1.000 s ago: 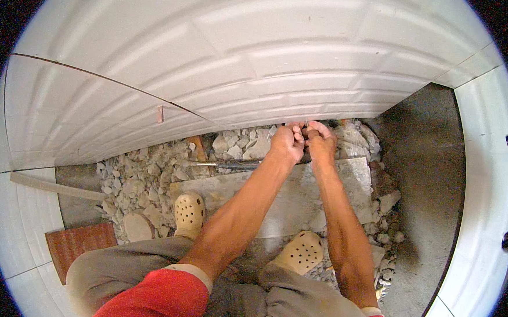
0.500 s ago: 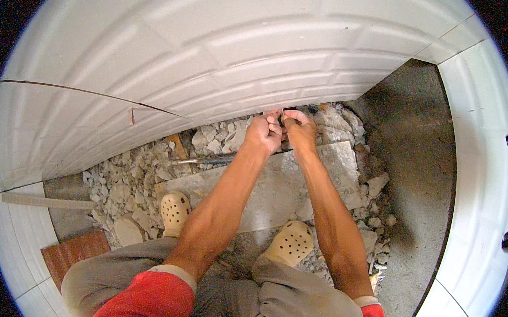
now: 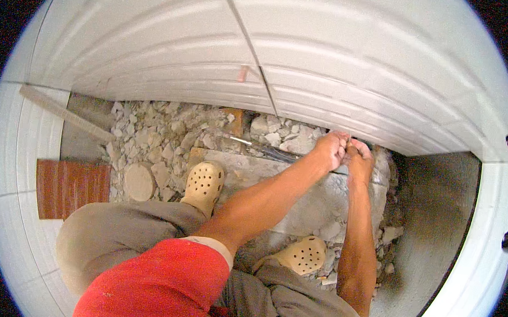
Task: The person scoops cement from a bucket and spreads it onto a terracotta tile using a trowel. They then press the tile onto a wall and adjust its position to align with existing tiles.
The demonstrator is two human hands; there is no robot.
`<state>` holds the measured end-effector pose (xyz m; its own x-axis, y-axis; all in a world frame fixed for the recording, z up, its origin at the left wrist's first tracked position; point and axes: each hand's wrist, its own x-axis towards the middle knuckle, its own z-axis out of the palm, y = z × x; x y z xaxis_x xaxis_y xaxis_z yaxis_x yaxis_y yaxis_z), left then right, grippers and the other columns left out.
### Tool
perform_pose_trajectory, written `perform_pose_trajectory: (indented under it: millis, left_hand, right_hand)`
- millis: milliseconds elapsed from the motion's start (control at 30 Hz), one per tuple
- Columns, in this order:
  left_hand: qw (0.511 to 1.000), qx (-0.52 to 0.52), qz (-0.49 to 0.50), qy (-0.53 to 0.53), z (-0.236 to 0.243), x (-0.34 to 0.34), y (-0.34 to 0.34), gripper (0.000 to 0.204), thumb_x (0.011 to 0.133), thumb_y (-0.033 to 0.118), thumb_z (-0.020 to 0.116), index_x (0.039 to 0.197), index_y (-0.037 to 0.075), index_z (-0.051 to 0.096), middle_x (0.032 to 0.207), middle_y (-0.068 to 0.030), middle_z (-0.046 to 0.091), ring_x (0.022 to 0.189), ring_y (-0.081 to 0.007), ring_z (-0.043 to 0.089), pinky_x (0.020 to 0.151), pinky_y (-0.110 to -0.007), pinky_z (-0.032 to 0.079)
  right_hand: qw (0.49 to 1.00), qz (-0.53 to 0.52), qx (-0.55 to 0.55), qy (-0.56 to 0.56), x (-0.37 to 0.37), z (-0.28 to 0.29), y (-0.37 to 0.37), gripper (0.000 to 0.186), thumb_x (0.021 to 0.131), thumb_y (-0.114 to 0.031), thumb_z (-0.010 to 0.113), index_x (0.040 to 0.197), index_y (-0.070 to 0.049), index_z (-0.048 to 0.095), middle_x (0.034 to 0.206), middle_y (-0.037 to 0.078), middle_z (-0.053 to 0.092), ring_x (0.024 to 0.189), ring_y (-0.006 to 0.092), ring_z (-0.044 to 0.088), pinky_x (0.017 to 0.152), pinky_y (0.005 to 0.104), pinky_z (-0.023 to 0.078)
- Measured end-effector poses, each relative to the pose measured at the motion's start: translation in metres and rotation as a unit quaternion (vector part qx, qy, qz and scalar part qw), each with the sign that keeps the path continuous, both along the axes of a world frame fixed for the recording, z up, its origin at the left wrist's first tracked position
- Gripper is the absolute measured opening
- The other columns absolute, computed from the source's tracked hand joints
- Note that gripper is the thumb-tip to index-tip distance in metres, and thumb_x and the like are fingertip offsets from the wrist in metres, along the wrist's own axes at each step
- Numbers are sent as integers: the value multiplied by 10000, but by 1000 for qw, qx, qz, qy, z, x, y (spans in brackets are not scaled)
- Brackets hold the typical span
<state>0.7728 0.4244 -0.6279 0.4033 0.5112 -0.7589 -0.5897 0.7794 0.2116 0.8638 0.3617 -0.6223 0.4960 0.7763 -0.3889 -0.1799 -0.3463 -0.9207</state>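
Note:
My left hand (image 3: 330, 150) and my right hand (image 3: 360, 160) meet at the foot of the white wall (image 3: 340, 82), fingers bent and pinched together. Whatever lies between the fingertips is too small and too covered to make out. Just below them is a flat grey slab (image 3: 321, 203), dusty on top. To the left of my hands, a thin rod with a bright metal end (image 3: 240, 140) and a dark length lies along the slab's far edge. Pale rubble (image 3: 270, 127) fills the strip between slab and wall.
Broken rubble (image 3: 151, 123) spreads to the left, with a round pale disc (image 3: 139, 182) on it. A brown ribbed tile (image 3: 72, 189) and a light strip (image 3: 65, 112) lie farther left. My feet are in cream clogs (image 3: 203, 183). Bare grey concrete (image 3: 431, 216) stretches to the right.
My view has swung to the left, so the wall, rubble and hands sit farther right in the picture. Both hands stay together at the wall's foot, fingers still pinched.

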Motion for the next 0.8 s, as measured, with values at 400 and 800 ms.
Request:
perform_pose_trajectory:
  millis: [400,800]
  left_hand:
    - [999,31,-21,-6,-2,0,-2,105,965,82,493,962,90,597,703,31,526,494,-22,433,331,-135,309]
    - [999,7,-46,21,18,-9,4,85,986,62,523,1030,24,585,706,34,527,466,-18,412,336,-130,323]
  right_hand:
    - [1000,7,15,-23,6,-19,2,194,902,-108,655,1046,16,692,996,93,703,878,167,641,781,302,517]
    - [1000,6,-15,-17,-8,18,-3,207,930,-102,631,1081,39,639,924,93,678,709,167,647,581,323,569]
